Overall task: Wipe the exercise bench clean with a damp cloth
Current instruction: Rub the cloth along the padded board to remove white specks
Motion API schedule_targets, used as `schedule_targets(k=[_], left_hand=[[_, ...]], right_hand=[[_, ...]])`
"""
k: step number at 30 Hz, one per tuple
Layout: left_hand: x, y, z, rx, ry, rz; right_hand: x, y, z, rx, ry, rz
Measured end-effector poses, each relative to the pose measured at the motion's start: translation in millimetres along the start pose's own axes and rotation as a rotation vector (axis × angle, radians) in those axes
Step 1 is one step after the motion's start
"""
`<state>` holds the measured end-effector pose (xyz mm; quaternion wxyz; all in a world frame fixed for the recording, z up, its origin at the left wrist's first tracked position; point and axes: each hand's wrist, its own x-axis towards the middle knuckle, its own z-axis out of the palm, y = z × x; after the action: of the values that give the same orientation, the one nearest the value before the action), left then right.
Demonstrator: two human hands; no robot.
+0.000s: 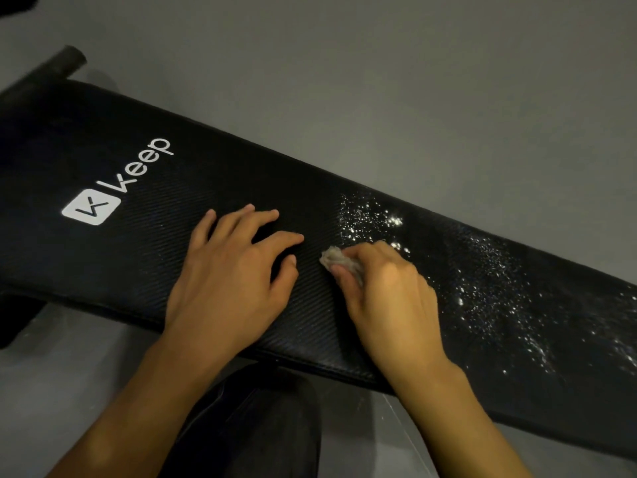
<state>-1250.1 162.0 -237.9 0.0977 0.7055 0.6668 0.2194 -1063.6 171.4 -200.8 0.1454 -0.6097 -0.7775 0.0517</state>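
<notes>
A long black padded exercise bench (206, 174) runs from the upper left to the lower right, with a white "Keep" logo (113, 188) near its left end. White specks and droplets (489, 291) cover its right half. My right hand (386, 291) presses a small crumpled grey cloth (336, 258) onto the pad at the edge of the speckled area. My left hand (234, 267) lies flat on the pad just left of the cloth, fingers spread, holding nothing.
Grey floor (379, 81) surrounds the bench. A black foam roller bar (51, 69) sticks out at the bench's far left end. My dark-clothed knee (255, 422) is below the bench's near edge.
</notes>
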Motion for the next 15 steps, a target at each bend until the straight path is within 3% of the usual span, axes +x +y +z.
schedule_targets(k=[4,11,15], left_hand=[[-0.2,0.1,0.9,0.008,0.008,-0.004],[0.7,-1.0,2.3,0.016,0.009,0.002],[1.1,-2.2,3.0,0.013,0.008,0.000]], right_hand=[[-24.3,-1.7,-11.2,0.030,-0.097,-0.040],[38.9,-0.6,-2.1,-0.137,-0.032,0.044],[23.7,-2.7,-3.5,-0.054,-0.038,-0.004]])
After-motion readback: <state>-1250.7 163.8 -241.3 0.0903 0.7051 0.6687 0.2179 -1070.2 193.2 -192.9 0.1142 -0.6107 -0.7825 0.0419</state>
